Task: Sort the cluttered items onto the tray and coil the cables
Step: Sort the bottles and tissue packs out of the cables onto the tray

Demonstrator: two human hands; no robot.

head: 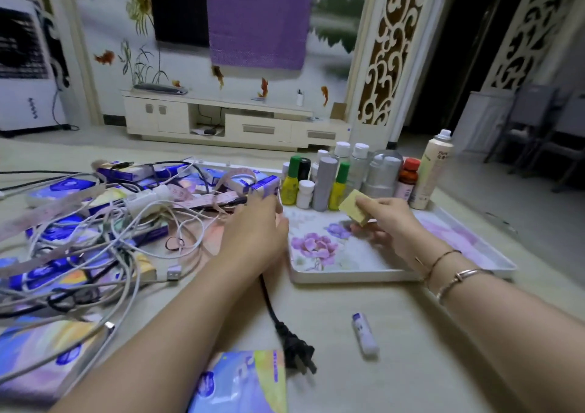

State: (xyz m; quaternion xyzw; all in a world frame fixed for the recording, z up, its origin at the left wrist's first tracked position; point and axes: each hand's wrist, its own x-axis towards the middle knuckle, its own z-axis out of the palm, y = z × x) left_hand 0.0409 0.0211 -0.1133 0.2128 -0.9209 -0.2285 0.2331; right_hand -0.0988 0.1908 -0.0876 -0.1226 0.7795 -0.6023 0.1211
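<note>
**Sorting clutter beside a flowered tray**

Tangled white and black cables (104, 222) are sprawling left of the left hand (253, 235), whose grip is lying relaxed, holding nothing. The right hand (391, 222) is pinching a flat yellow block (354, 206) over the glossy tray (348, 275); cylindrical bottles (348, 175) are standing just beyond.

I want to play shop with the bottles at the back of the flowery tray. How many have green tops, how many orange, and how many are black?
Yellow bottles with green caps: 2
Brown bottle with an orange cap: 1
Black bottle: 1
Total: 4
</note>
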